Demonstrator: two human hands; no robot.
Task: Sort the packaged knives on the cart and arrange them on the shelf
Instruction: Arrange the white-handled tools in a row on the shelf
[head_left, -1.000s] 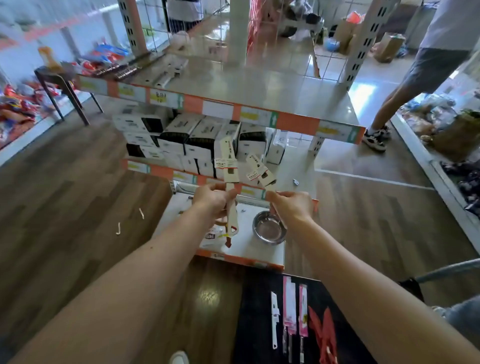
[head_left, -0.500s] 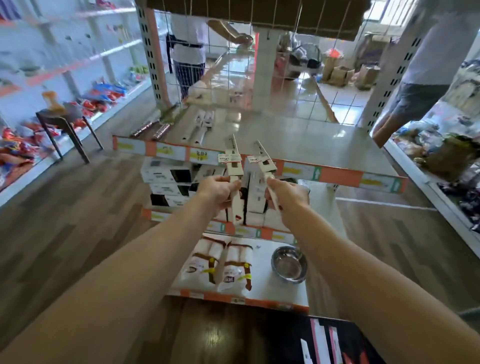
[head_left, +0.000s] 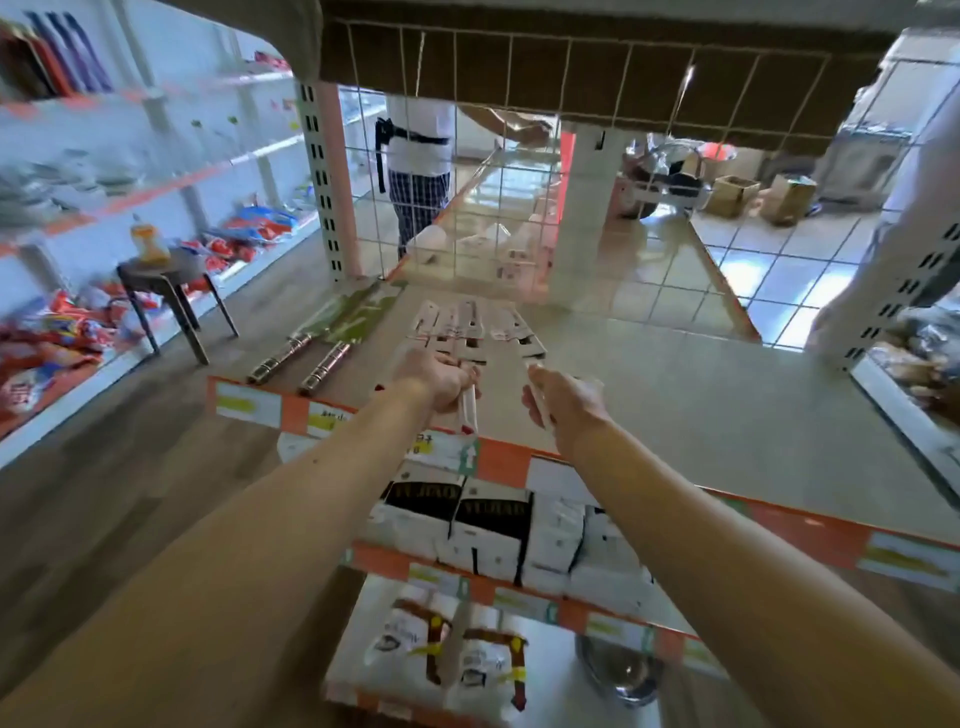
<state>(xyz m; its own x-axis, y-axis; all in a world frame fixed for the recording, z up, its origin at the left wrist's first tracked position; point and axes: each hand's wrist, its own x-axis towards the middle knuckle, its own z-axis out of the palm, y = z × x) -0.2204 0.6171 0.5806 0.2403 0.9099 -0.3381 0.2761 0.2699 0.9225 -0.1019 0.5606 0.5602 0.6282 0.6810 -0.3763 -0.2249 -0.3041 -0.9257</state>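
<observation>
Over shelf (head_left: 675, 395) (top tier), left hand (head_left: 436, 376), right hand (head_left: 563, 397) each grip packaged knives (head_left: 470, 332)

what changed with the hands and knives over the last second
Both hands, left and right, rose from the lower shelves to the top shelf, carrying their packaged knives toward the knife row. Both grips stayed closed; nothing released.

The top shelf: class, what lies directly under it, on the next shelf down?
Under the top shelf sits a row of white boxes, some with black panels. The boxes' back portions and anything behind them are hidden by the shelf board and both forearms.
</observation>
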